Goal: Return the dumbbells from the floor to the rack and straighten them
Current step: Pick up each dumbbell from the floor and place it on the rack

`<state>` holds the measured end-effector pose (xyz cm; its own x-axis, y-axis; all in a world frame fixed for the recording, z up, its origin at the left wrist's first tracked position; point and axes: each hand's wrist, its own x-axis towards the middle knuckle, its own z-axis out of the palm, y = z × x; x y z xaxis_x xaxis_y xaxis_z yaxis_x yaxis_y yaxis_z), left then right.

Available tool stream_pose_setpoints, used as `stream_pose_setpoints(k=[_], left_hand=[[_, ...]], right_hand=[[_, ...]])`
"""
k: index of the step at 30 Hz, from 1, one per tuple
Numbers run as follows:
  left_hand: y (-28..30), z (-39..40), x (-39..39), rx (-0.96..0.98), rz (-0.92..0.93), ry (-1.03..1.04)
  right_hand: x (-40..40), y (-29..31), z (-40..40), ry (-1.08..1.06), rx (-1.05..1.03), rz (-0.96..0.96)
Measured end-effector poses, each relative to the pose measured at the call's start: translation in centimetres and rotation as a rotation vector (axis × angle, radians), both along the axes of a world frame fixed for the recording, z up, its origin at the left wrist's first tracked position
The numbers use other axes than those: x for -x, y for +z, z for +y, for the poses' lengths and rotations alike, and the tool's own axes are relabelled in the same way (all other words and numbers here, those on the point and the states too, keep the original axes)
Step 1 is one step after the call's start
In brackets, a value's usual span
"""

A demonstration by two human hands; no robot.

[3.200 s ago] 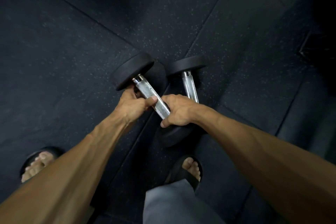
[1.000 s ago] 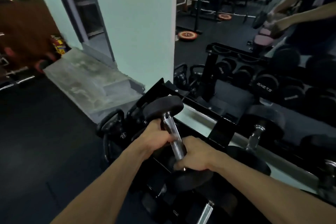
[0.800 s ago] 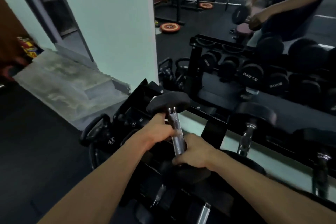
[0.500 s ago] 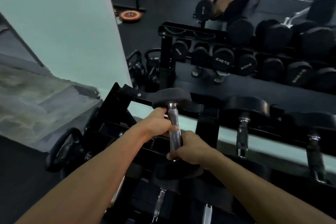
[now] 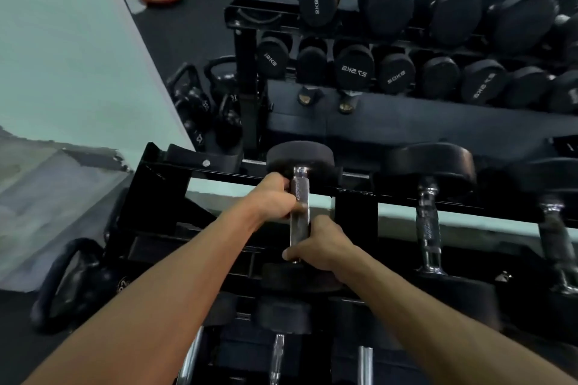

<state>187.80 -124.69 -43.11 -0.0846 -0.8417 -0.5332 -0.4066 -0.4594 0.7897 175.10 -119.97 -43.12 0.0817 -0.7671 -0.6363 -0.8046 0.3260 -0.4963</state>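
I hold one black dumbbell [image 5: 299, 156] with a chrome handle over the top tier of the black rack [image 5: 219, 172]. My left hand [image 5: 275, 198] grips the upper part of the handle. My right hand [image 5: 319, 247] grips the lower part, just above the near head. The dumbbell points straight away from me, and its far head is at the rack's back rail. To its right on the same tier lie a second dumbbell [image 5: 428, 216] and a third [image 5: 556, 237].
A mirror behind the rack reflects rows of dumbbells [image 5: 353, 66] and my own arms. Kettlebells [image 5: 75, 278] stand on the floor at the rack's left end. A lower tier with more chrome handles [image 5: 276, 356] runs beneath my arms. A pale wall [image 5: 68, 56] rises at left.
I have lifted the dumbbell from the floor and carried it to the rack. Over the last second my view swung right and down, and the dumbbell came square over the top tier.
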Motion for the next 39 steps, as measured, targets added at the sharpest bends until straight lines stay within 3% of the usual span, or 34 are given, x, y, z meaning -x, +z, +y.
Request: stream_pose_setpoints(k=[9, 16, 25, 30, 39], left_hand=[[0.0, 0.8, -0.1, 0.028, 0.075, -0.014], [-0.2, 2.5, -0.6, 0.120, 0.002, -0.013], [1.6, 7.0, -2.4, 0.319, -0.370, -0.061], [4.2, 10.1, -1.9, 0.441, -0.573, -0.119], [7.5, 18.1, 1.3, 0.455, -0.739, 0.124]], right_hand=[[0.6, 0.2, -0.4, 0.075, -0.008, -0.039], [0.7, 0.9, 0.1, 0.149, 0.079, -0.032], [2.5, 5.1, 1.3, 0.219, 0.211, 0.095], [2.4, 7.7, 2.2, 0.392, 0.369, 0.157], [4.2, 11.8, 4.7, 0.722, 0.653, 0.125]])
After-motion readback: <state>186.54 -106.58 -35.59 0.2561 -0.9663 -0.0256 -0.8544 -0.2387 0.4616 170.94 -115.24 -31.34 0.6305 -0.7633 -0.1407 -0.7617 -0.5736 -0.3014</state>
